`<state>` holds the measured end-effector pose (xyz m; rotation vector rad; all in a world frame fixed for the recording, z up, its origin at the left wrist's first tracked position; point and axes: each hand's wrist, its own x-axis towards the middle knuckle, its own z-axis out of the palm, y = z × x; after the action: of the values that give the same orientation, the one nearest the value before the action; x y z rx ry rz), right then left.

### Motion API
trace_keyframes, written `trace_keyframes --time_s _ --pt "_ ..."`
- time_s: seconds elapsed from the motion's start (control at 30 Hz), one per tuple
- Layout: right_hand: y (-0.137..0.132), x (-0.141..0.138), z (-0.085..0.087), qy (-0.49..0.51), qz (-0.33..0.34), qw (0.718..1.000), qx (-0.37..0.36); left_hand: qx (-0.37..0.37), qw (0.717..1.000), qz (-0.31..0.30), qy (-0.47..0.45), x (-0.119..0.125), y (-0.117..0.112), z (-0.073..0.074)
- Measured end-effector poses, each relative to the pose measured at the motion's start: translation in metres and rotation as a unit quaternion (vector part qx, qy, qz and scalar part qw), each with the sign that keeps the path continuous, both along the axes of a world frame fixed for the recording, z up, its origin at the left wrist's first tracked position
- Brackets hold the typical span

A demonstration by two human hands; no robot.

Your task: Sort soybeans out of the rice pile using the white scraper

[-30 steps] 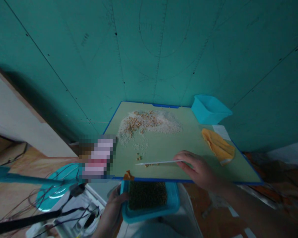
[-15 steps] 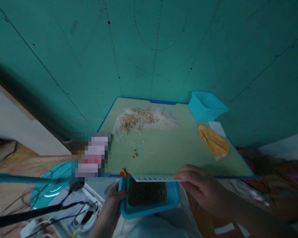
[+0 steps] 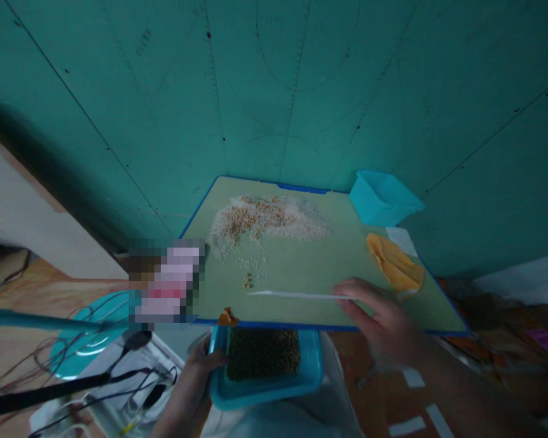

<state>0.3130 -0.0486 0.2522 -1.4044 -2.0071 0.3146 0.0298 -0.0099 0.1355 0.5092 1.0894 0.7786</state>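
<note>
My left hand grips the left rim of a blue plastic tub, which sits low in front of me below the table edge. Dark green and tan grains, too small to name surely, lie inside it. My right hand pinches a thin white flat strip by its right end and holds it level over the front of the board. Farther back on the board spreads a pile of white rice-like grains mixed with tan beans. A few loose beans lie closer to me.
A pale board with a blue edge stands against a green wall. On its right are an open blue bin, a white paper piece and an orange cloth. An orange scrap lies at the front edge. Cables clutter the left.
My right hand has lifted the white strip forward from above the tub to over the board. The tub, still in my left hand, has shifted slightly left and down.
</note>
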Motion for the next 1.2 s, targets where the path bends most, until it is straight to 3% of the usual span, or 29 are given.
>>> trace_keyframes --time_s 0.13,0.33,0.57,0.87,1.2 --pt "0.030 -0.006 -0.001 0.003 -0.029 0.999 0.022 0.001 1.000 -0.028 0.000 -0.017 -0.001 -0.006" --pt "0.055 -0.023 -0.010 -0.018 0.018 0.998 0.059 0.000 1.000 -0.008 0.014 -0.037 -0.009 -0.011" --pt "0.056 -0.027 -0.014 -0.036 0.037 0.996 0.073 -0.027 0.999 0.021 0.016 -0.031 -0.005 -0.005" --pt "0.063 -0.026 -0.019 -0.035 0.031 0.997 0.066 0.004 1.000 -0.003 0.004 -0.028 -0.005 -0.010" --pt "0.036 -0.029 -0.014 -0.028 0.073 0.996 0.038 -0.006 0.999 0.018 0.034 -0.025 -0.001 -0.007"
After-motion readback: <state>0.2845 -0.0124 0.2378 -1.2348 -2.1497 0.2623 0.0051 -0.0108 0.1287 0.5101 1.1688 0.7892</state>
